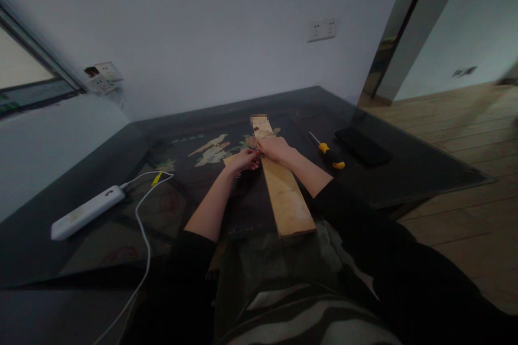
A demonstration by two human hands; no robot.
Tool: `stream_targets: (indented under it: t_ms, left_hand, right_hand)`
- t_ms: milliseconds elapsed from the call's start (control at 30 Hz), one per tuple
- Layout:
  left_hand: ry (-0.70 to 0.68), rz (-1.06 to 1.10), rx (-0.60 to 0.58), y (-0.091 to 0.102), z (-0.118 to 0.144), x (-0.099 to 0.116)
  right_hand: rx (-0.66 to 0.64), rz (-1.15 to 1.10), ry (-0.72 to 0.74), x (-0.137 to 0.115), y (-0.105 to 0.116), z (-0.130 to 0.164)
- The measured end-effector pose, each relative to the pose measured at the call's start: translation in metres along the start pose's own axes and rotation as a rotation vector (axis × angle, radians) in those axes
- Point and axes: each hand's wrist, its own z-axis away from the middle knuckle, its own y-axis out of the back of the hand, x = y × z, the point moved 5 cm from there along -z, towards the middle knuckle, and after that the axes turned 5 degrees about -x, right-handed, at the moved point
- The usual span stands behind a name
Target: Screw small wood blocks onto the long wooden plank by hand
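A long wooden board [283,188] lies on the dark glass counter [404,172], running from the near edge toward 12 o'clock. The right hand [275,148] presses on it, fingers curled; the left hand [243,160], at its 9 o'clock edge, pinches something too small to tell. A yellow-handled screwdriver [329,153] lies at 3 o'clock.

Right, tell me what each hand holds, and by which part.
The right hand presses on the long pale wooden plank near its middle. The left hand meets its left edge; what it grips cannot be told.
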Motion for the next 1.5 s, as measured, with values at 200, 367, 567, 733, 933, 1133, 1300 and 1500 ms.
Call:
stream_targets:
  t_ms: [200,367,567,733,933,1133,1300,1500]
  left_hand:
    - [0.009,-0.009,-0.022,-0.001,0.0019,0.0016]
    - [0.008,0.006,-0.002,-0.0007,0.0051,0.0041]
    - [0.023,0.015,-0.001,-0.0003,0.0019,0.0014]
    - [0.013,0.014,-0.008,-0.0001,0.0001,0.0003]
    - [0.03,0.025,0.004,0.0002,0.0044,0.0029]
    - [0.016,0.024,0.007,-0.0005,0.0075,0.005]
    - [0.01,0.023,-0.006,-0.0001,0.0049,0.003]
    - [0.018,0.03,0.007,0.0005,0.0031,0.0015]
  right_hand:
    - [-0.003,0.037,0.0,0.0002,-0.0017,-0.0016]
    - [0.016,0.054,0.047,-0.0009,0.0004,-0.0017]
    - [0.02,0.029,0.04,-0.0011,0.0037,0.0007]
    - [0.03,0.028,0.018,-0.0003,0.0016,-0.0002]
    - [0.014,0.023,0.02,-0.0019,0.0034,0.0]
    - [0.031,0.011,0.056,-0.0024,0.0042,0.0006]
    - [0.015,0.006,-0.006,0.0006,0.0012,-0.0002]
    - [-0.008,0.022,0.017,-0.0038,0.0011,0.0001]
